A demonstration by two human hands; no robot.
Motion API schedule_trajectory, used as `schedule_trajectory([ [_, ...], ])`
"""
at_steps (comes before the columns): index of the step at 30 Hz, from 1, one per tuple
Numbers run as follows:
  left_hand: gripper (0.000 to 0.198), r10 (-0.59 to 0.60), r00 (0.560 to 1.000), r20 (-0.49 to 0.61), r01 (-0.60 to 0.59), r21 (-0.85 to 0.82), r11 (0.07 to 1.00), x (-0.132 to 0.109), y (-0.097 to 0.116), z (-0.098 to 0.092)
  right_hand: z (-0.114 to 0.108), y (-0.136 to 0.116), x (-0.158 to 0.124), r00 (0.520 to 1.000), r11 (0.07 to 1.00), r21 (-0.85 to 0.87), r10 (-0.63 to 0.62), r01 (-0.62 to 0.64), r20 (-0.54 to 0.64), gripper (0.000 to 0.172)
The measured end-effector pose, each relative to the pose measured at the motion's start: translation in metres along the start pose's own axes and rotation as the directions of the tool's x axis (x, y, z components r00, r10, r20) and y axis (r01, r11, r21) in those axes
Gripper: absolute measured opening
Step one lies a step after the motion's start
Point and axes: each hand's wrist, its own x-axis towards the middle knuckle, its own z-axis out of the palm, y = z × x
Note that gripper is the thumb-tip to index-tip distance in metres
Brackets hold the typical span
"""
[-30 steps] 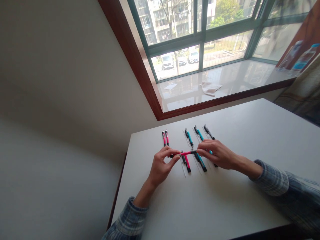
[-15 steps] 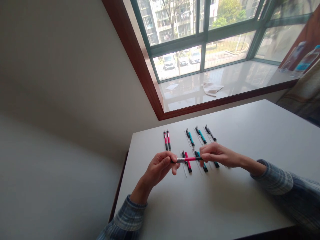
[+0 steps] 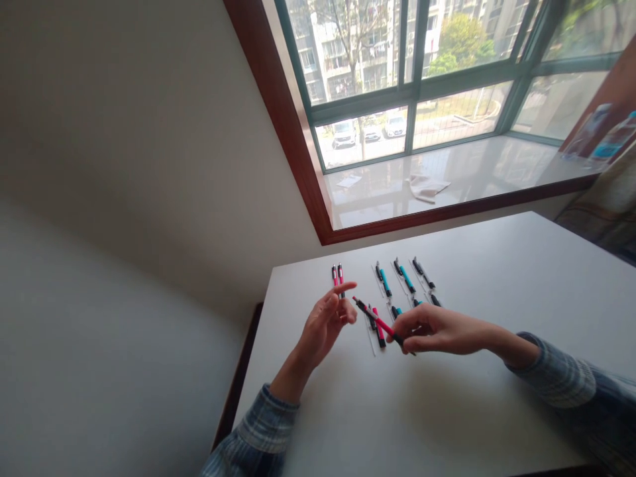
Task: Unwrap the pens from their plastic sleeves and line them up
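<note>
My right hand (image 3: 428,329) is shut on a pink mechanical pen with black ends (image 3: 378,322), which slants up and to the left above the table. My left hand (image 3: 325,321) is open and raised a little to the left of that pen's tip, touching nothing. Below the held pen lies another pink pen (image 3: 380,329) in a clear sleeve. Two pink pens (image 3: 337,280) lie side by side at the far left. Further back stand teal pens (image 3: 406,278) and a black pen (image 3: 424,273) in clear sleeves. My right hand partly hides the near row of pens.
The pens lie on a white table (image 3: 447,404) with a dark edge along its left side. Behind it is a wide window with a glossy sill (image 3: 447,165) holding a cloth (image 3: 427,187). A plain wall (image 3: 124,199) fills the left.
My left hand has let go of the pink pen and opened. My right hand now holds the pen alone, tilted instead of level. The view has shifted slightly.
</note>
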Motion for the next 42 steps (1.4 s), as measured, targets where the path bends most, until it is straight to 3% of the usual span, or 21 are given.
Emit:
schedule_trajectory([
  [2,0.048,0.069,0.984,-0.165,-0.058,0.067,0.996,0.003,0.004,-0.006,0.002,-0.001,0.001,0.999,1.0,0.012,0.009,-0.008,-0.045,0.043],
  [4,0.036,0.137,0.932,-0.336,-0.073,0.196,0.978,0.002,0.011,-0.009,0.005,-0.007,-0.001,0.997,1.0,0.02,0.012,-0.011,-0.075,0.053],
  [7,0.028,0.209,0.87,-0.447,-0.058,0.327,0.943,-0.008,0.021,-0.004,0.014,-0.026,-0.006,0.985,0.999,-0.032,-0.016,0.01,-0.169,0.048],
  [10,0.029,0.263,0.865,-0.427,-0.07,0.417,0.906,-0.02,0.026,0.006,0.02,-0.046,-0.001,0.963,0.988,-0.154,-0.042,0.001,-0.265,0.031],
  [13,0.027,0.35,0.859,-0.373,-0.097,0.554,0.827,-0.025,0.025,0.009,0.018,-0.057,0.024,0.939,0.95,-0.308,-0.063,-0.046,-0.337,0.021],
  [18,0.023,0.447,0.847,-0.288,-0.088,0.753,0.652,-0.019,0.024,-0.002,0.002,-0.051,0.081,0.838,0.83,-0.521,-0.132,-0.2,-0.53,0.012],
  [20,0.022,0.473,0.84,-0.266,-0.071,0.81,0.582,-0.016,0.023,-0.007,-0.001,-0.045,0.096,0.821,0.794,-0.556,-0.132,-0.248,-0.555,0.012],
  [26,0.027,0.465,0.854,-0.231,0.003,0.898,0.441,-0.009,0.016,-0.01,0.006,-0.035,0.106,0.854,0.748,-0.604,-0.097,-0.276,-0.511,0.016],
  [42,0.047,0.335,0.907,-0.255,0.104,0.906,0.41,0.002,0.011,0.001,0.014,-0.028,0.115,0.893,0.681,-0.69,-0.118,-0.245,-0.434,0.019],
])
